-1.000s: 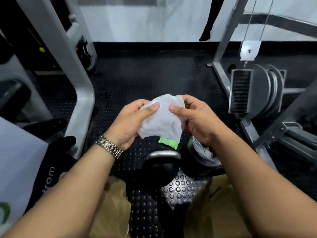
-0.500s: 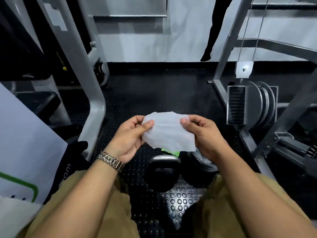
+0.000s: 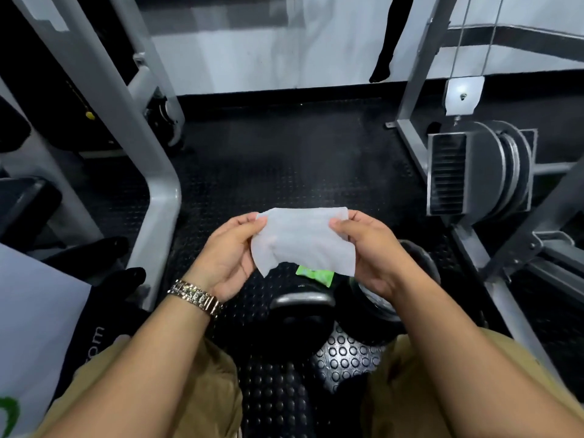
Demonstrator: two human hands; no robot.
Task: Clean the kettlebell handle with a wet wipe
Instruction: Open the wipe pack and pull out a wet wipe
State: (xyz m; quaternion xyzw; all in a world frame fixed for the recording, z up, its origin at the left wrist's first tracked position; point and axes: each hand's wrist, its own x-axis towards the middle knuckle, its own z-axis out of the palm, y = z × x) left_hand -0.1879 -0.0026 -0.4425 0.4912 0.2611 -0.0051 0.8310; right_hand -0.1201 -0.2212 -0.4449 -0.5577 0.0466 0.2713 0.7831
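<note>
A white wet wipe [image 3: 303, 240] is stretched flat between my hands, above the floor. My left hand [image 3: 229, 257] pinches its left edge with thumb and fingers. My right hand [image 3: 368, 251] pinches its right edge the same way. Below the wipe, a black kettlebell [image 3: 301, 320] stands on the studded rubber floor between my knees, its grey metal handle [image 3: 301, 301] on top. A green wipe packet [image 3: 316, 275] lies just beyond the handle, partly hidden by the wipe.
A black weight plate [image 3: 379, 301] lies right of the kettlebell. A grey machine frame [image 3: 161, 200] rises on the left, a weight stack and plates [image 3: 474, 175] on the right. A white bag [image 3: 34, 327] and a black bag [image 3: 91, 330] sit at lower left.
My hands have pulled apart and spread the crumpled wipe out flat. The camera has tilted up, so the kettlebell sits lower in view.
</note>
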